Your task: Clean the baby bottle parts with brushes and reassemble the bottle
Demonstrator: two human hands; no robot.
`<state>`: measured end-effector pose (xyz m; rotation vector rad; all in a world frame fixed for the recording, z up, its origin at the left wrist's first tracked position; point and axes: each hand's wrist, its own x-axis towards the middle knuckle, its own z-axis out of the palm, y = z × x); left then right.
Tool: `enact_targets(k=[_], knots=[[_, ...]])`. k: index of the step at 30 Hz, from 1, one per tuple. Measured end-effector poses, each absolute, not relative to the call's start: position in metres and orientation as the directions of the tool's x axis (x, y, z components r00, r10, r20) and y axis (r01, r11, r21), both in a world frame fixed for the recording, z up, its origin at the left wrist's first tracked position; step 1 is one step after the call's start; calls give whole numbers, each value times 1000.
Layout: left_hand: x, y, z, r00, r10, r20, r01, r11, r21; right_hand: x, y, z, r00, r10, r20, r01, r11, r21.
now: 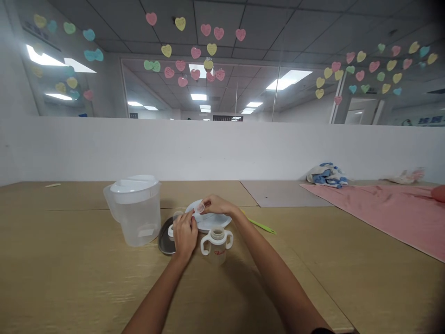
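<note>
One big tan table (86, 273) holds all these things, and its flat top might let a dropped bit roll off. The big clear jug (141, 222) stands upright; a hard bump could tip it. A pale plate (214, 222) lies to its right, with a dark dish (164, 244) between them. The two-handled bottle (217, 254) stands upright near the right arm (267, 260), with its top open (so a tiny thing could fall in). If that arm swings, it might knock the bottle over. The left hand (185, 235) bends over the dish's edge, and I cannot tell if its fingers hold anything. The right hand's (214, 205) fingers are nearly closed, pinching a small clear piece (199, 208) over the plate. Too loose a pinch could let it slip away.
</note>
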<state>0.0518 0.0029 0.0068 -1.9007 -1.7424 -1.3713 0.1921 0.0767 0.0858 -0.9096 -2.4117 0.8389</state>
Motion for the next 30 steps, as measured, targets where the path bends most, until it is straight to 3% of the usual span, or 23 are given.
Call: enact_targets(k=[6, 10, 14, 19, 26, 30], knots=[[19, 11, 11, -257, 743, 617, 906, -37, 422, 197, 69, 97, -594, 802, 63, 750, 580, -318], [1, 16, 3, -301, 815, 495, 909, 88, 407, 195, 68, 92, -502, 865, 11, 844, 492, -211], [-8, 14, -3, -254, 865, 432, 922, 81, 378, 191, 70, 77, -441, 894, -79, 892, 427, -150], [-12, 16, -9, -234, 874, 426, 928, 69, 367, 191, 73, 65, -487, 872, -46, 856, 467, -220], [-7, 15, -11, -223, 878, 424, 935, 69, 348, 199, 64, 102, -461, 838, 291, 780, 539, -318], [-4, 13, -11, -217, 865, 452, 949, 78, 305, 208, 37, 133, -517, 775, 363, 593, 630, -501]])
